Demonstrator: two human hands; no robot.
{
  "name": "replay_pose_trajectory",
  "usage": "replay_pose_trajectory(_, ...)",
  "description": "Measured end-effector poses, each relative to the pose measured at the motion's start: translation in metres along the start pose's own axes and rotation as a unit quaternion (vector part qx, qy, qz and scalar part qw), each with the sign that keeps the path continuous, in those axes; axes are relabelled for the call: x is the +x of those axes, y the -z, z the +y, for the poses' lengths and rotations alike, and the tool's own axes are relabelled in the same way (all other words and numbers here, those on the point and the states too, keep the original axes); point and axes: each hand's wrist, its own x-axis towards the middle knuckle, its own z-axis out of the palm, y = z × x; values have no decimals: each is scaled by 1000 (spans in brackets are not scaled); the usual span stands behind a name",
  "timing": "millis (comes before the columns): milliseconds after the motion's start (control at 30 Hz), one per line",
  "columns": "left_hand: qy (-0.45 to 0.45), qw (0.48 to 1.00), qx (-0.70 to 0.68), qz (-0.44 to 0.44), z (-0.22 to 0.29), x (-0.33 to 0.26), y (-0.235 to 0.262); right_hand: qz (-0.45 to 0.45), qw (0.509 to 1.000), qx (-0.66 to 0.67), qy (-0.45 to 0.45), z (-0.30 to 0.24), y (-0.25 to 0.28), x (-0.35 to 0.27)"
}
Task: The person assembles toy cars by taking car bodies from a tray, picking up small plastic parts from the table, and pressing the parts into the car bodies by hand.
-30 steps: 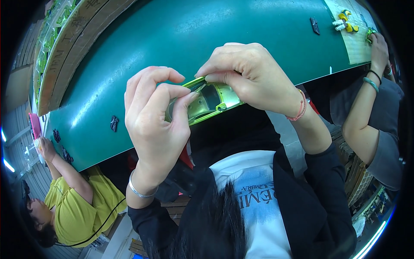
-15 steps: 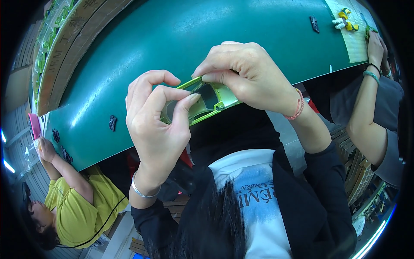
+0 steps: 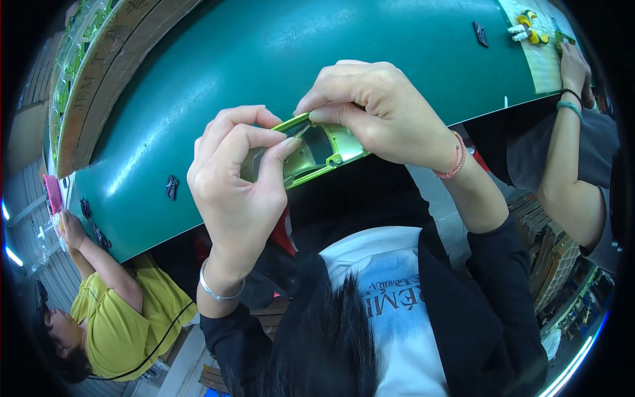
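Note:
Between my hands, over the near edge of the green table (image 3: 291, 46), is a bright green toy car body shell (image 3: 345, 142) with window openings. A clear, smoky window piece (image 3: 299, 157) shows inside the shell's outline; whether it is fully seated I cannot tell. My left hand (image 3: 228, 175) pinches the left end between thumb and fingers, and its fingers hide that end. My right hand (image 3: 387, 116) grips the far rim near the middle with thumb and forefinger.
Small dark parts (image 3: 172, 188) lie left on the table, another dark part (image 3: 481, 34) far right. A cardboard box (image 3: 109, 79) with bagged green pieces stands at left. Co-workers' hands (image 3: 71, 230) work at both sides. Yellow-and-black pieces (image 3: 531, 30) lie on a pale sheet (image 3: 546, 63).
My left hand has shifted slightly left and up along the shell, and the shell's near edge has tilted a little. My right hand stays nearly still. The co-worker's arm at right has moved slightly.

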Motion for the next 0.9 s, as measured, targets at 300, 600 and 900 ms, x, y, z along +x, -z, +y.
replay_pose_trajectory(300, -49, 997, -44, 34, -3, 4, -7, 11, 1000, -16, 13, -1, 0, -1)
replay_pose_trajectory(600, -62, 995, 20, 74, 5, 1, -21, -2, 999, -21, 34, 1, 2, -2)
replay_pose_trajectory(900, -55, 988, 52, 131, 18, -5, -35, 30, 993, -78, 79, -1, -3, -7)
